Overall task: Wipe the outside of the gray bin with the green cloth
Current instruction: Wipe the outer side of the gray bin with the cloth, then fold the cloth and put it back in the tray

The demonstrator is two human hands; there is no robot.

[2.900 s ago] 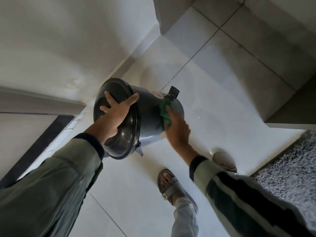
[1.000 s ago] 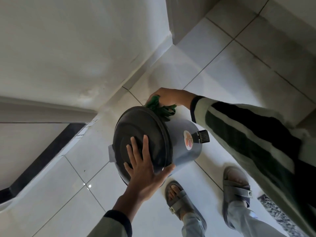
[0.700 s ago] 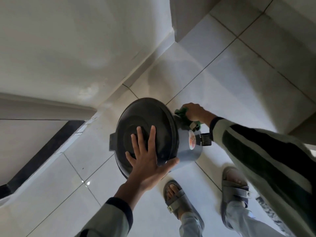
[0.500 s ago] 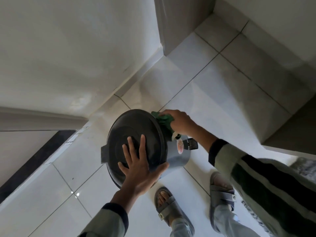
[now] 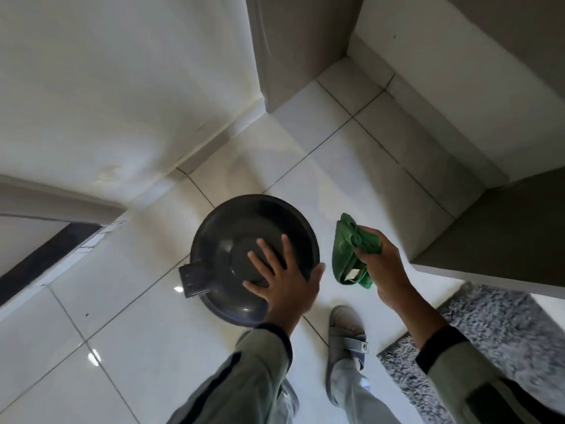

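The gray bin (image 5: 232, 237) stands upright on the white tile floor, and I look straight down on its dark round lid; its sides are hidden. My left hand (image 5: 286, 281) lies flat on the lid with fingers spread and the thumb hooked over the right rim. To the right of the bin, my right hand (image 5: 383, 270) holds the bunched green cloth (image 5: 350, 252) in the air, clear of the bin. A white tag hangs at the cloth's lower end.
A wall and skirting (image 5: 122, 102) run behind the bin, with a door frame (image 5: 293, 50) at the back. A dark cabinet (image 5: 495, 234) juts in at the right. A gray shaggy rug (image 5: 489, 332) lies at the lower right, beside my sandalled foot (image 5: 347, 335).
The bin went from tilted to standing upright. My right hand pulled the cloth off the bin's side and out to the right. My left hand stayed on the lid.
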